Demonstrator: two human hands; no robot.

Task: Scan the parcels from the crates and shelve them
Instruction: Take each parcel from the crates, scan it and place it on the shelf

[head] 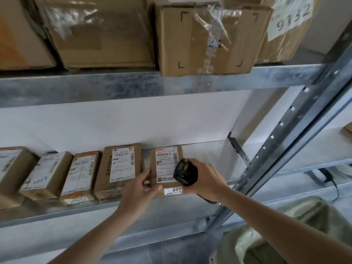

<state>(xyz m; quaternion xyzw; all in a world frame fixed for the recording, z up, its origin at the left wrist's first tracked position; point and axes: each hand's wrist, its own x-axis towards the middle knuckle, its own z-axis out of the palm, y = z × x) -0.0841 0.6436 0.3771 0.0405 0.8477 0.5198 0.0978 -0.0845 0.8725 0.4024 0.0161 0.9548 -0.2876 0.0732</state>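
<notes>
Lower shelf [57,212], galvanised steel: row of small cardboard parcels lying flat, labels up. From left: one partly out of view [11,168]; one with handwritten digits [45,176]; one with an orange-edged label [80,176]; a larger brown one [120,168].

Left hand [138,191]: thumb and fingers pinch the near left corner of the rightmost parcel [165,168], which sits on the shelf just beside the larger brown one; white tag at its front edge reads "800".

Right hand [204,178]: grip clenched round a black handheld scanner [184,172], held over the parcel's right edge.

Upper shelf [190,82]: big cartons [209,37], one label marked "9132".

Upright post [285,130], perforated, at right.
</notes>
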